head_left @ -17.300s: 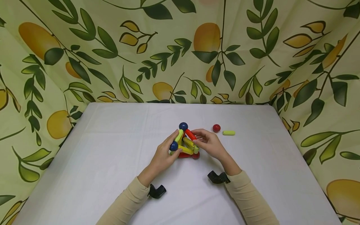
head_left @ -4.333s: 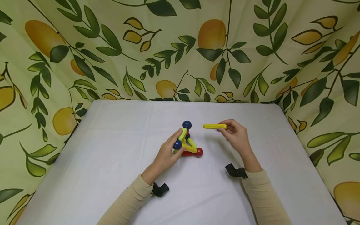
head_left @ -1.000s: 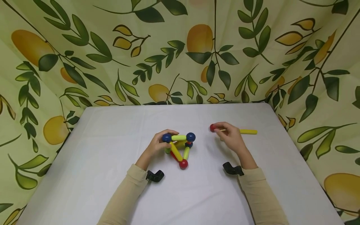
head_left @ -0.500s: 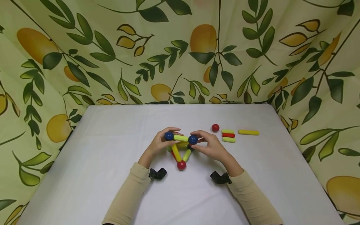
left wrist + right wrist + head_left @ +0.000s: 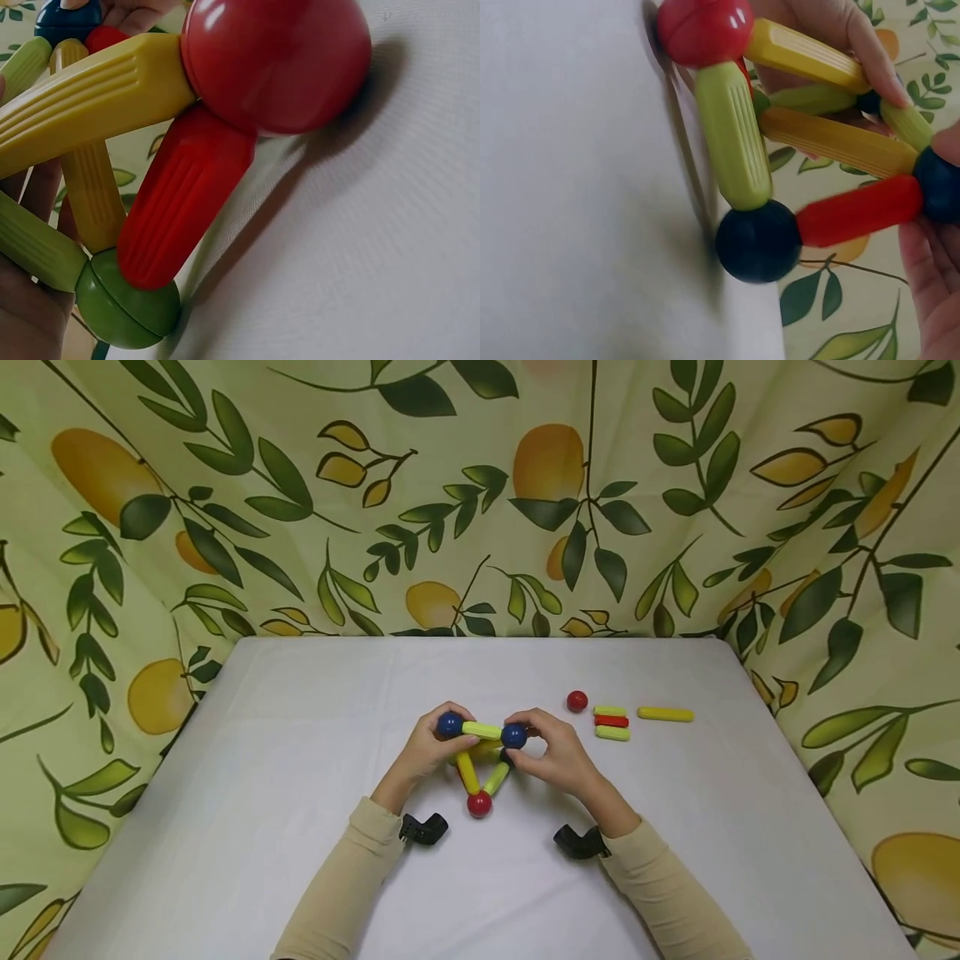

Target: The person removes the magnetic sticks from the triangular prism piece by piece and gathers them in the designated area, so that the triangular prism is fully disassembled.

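A frame of coloured rods and balls, a magnetic building set by its look, stands on the white table between both hands. My left hand grips its upper left blue ball. With thumb and fingers, my right hand pinches the upper right blue ball. A lime rod joins these two balls. Lower down, a red ball, a green ball and a dark blue ball form the base corners. A red rod rises from the dark blue ball to the right-hand ball.
Loose pieces lie on the table right of the frame: a red ball, two lime rods with a red rod between them, and a long yellow rod. A patterned curtain borders the table.
The frame has turned. My right hand carried a yellow rod, later hovered by the loose pieces, and now holds the frame's ball. Red, lime and yellow rods have joined the loose pieces.
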Demonstrator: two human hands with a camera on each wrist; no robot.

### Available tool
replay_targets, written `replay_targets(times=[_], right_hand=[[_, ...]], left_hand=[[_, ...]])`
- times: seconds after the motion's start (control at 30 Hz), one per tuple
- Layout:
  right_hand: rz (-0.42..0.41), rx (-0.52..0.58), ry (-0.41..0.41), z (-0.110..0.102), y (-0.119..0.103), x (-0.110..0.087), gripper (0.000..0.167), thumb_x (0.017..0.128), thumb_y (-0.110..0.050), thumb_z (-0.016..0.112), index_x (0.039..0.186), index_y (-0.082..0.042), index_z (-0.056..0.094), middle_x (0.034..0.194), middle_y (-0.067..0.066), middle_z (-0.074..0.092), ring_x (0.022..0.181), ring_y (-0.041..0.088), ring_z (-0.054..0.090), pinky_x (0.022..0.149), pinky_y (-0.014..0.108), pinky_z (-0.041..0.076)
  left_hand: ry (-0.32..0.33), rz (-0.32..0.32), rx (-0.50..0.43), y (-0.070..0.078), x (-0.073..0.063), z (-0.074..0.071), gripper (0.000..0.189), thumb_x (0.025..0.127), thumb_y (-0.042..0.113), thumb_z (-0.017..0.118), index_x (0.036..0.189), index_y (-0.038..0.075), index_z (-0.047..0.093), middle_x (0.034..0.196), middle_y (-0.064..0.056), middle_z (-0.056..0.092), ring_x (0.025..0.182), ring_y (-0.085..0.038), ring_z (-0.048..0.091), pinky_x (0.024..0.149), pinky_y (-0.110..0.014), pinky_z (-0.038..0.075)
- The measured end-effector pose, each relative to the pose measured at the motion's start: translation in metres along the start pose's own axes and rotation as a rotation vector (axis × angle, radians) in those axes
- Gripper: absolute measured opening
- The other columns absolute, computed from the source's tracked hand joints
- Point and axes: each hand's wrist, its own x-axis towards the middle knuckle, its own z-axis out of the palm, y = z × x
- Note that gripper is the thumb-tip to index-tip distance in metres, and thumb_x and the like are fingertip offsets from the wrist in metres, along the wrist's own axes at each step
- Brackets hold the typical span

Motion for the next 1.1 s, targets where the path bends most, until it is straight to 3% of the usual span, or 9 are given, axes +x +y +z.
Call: replay_targets(times=[0.23,0.57,1.1], right_hand=[[0.022,0.063,0.025,0.003,0.002,-0.001,0.037,0.078,-0.004,0.074,0.112,-0.004,0.059,0.107,0.008,0.065,0.096,0.018,0.064,0.087,0.033,0.053],[-0.045,0.069,0.04,0.003,0.005,-0.001,0.036,0.078,-0.002,0.072,0.111,-0.003,0.058,0.104,0.01,0.066,0.093,0.02,0.065,0.084,0.032,0.054],[-0.032,0.089,0.037,0.005,0.006,-0.001,0.035,0.077,-0.001,0.072,0.108,-0.007,0.057,0.101,0.005,0.065,0.091,0.015,0.063,0.084,0.032,0.054]], left_hand=[[0.004,-0.011,0.012,0.02,-0.005,0.006,0.021,0.085,-0.006,0.063,0.103,-0.008,0.052,0.094,0.001,0.057,0.086,-0.011,0.054,0.079,-0.02,0.049],[0.021,-0.042,0.026,0.022,-0.005,0.007,0.021,0.085,-0.006,0.063,0.102,-0.009,0.051,0.094,0.0,0.057,0.088,-0.014,0.053,0.08,-0.021,0.048],[0.002,-0.035,0.005,0.023,-0.006,0.009,0.021,0.085,-0.006,0.062,0.102,-0.008,0.05,0.094,0.0,0.056,0.088,-0.013,0.053,0.08,-0.02,0.047]])
